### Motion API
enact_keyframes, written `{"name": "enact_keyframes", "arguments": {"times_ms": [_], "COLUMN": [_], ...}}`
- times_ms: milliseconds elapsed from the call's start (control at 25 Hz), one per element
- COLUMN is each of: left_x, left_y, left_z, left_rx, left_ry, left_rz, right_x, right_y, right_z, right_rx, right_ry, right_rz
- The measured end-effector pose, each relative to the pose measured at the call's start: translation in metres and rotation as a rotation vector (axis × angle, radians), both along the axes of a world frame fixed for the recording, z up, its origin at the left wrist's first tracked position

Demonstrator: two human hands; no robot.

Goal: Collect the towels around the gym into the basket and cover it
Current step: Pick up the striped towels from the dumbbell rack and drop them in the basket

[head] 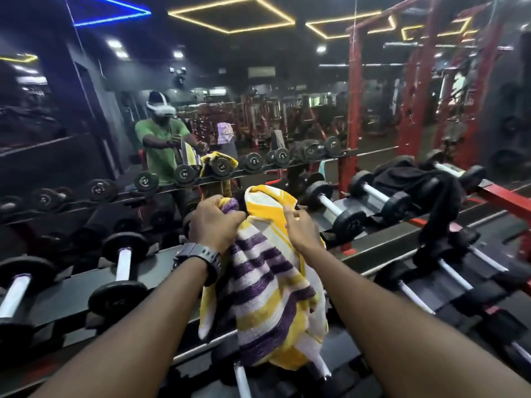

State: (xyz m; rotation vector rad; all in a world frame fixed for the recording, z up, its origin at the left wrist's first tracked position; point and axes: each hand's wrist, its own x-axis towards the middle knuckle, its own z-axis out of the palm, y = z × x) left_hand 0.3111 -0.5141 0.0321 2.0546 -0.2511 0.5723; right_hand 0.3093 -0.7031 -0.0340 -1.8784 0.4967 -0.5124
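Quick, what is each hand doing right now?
Left hand: grips the bunched striped towel.
Right hand: pinches the yellow and white towel on the rack.

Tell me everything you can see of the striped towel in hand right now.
The striped towel looks like soft terry, banded purple, white and yellow. The left hand grips its bunched top; the right hand pinches a yellow-and-white fold. It hangs crumpled over the dumbbell rack, its lower edge reaching the rack's front.
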Motion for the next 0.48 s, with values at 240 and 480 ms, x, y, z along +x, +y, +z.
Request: {"name": "enact_keyframes", "arguments": {"times_ms": [240, 480], "left_x": [0.04, 0.05], "left_y": [0.002, 0.004], "left_z": [-0.038, -0.039], "left_rx": [0.107, 0.097], "left_ry": [-0.053, -0.104], "left_rz": [0.012, 0.036], "right_x": [0.074, 0.095], "right_y": [-0.017, -0.029], "right_z": [-0.048, -0.076], "right_rx": [-0.223, -0.528], "right_ry": [0.108, 0.257], "right_rz": [-0.162, -0.194]}}
